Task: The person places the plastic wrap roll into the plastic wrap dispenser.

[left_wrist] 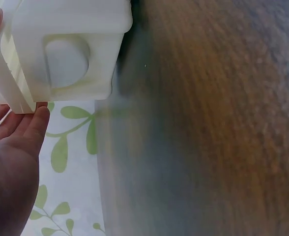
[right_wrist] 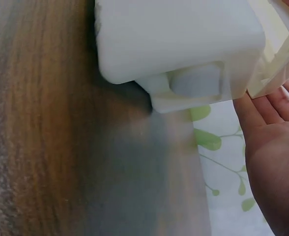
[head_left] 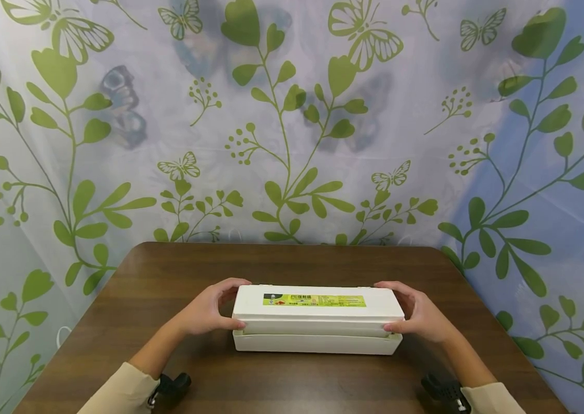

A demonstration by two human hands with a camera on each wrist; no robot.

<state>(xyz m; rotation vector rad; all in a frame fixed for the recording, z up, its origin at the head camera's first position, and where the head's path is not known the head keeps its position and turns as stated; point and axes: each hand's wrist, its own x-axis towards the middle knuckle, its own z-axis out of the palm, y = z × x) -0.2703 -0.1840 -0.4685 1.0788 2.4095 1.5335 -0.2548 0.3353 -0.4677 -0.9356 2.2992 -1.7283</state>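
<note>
A long white plastic cling film box sits crosswise on the brown table, a yellow-green label on its lid. Between lid and base a gap runs along the front, so the lid stands slightly raised. My left hand holds the lid's left end, thumb in front and fingers behind. At the opposite end my right hand grips the lid the same way. Both wrist views show the gap at the ends, beside a round recess in the left end and a similar recess in the right. The inside is hidden.
The wooden table has its far edge against a pale curtain printed with green leaves and butterflies. Dark straps with mounts sit on both wrists, near the tabletop.
</note>
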